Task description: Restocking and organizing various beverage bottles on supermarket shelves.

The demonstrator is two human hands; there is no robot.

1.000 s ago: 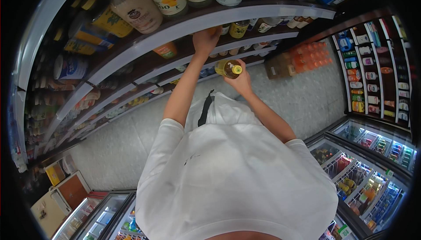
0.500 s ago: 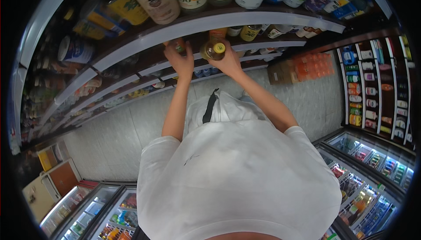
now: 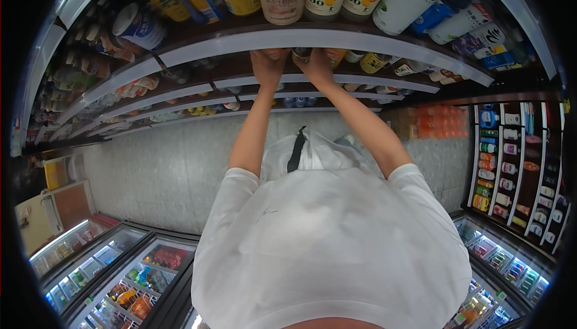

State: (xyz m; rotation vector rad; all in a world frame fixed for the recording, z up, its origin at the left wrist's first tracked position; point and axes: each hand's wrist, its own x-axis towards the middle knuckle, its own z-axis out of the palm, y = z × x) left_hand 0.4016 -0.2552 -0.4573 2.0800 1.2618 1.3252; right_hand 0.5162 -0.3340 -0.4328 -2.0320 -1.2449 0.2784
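Drinks shelving [image 3: 222, 49] curves across the person's front, its uppermost visible tier crowded right up to a pale lip. Nearest above the hands stand a beige bottle [image 3: 285, 1] and two fruit-labelled bottles; a wrist lifted carelessly would knock that lip and could jolt them.

Beneath it, both hands reach into the tier below. Between them sits a dark bottle [image 3: 300, 53], half hidden by the lip. The right hand [image 3: 318, 70] is against it, fingers bent inward, but how tightly they close I cannot tell. The left hand [image 3: 268, 69] is at an orange item [image 3: 274, 53], its fingers bent and largely covered; whether they grip anything is unclear.

That overhang seems the main hazard: with the view cut off, the bottle's base could catch on the shelf edge or tip into a neighbour. Just right of the right hand, an orange-yellow pack [image 3: 337, 57] stands close enough to be nudged by a knuckle, and past it is a yellow-labelled bottle [image 3: 374, 62].

Farther down lies hard pale floor [image 3: 180, 160], so anything slipping off would land badly. Beyond are an orange bottle pack [image 3: 443, 122] and lit coolers [image 3: 138, 278].
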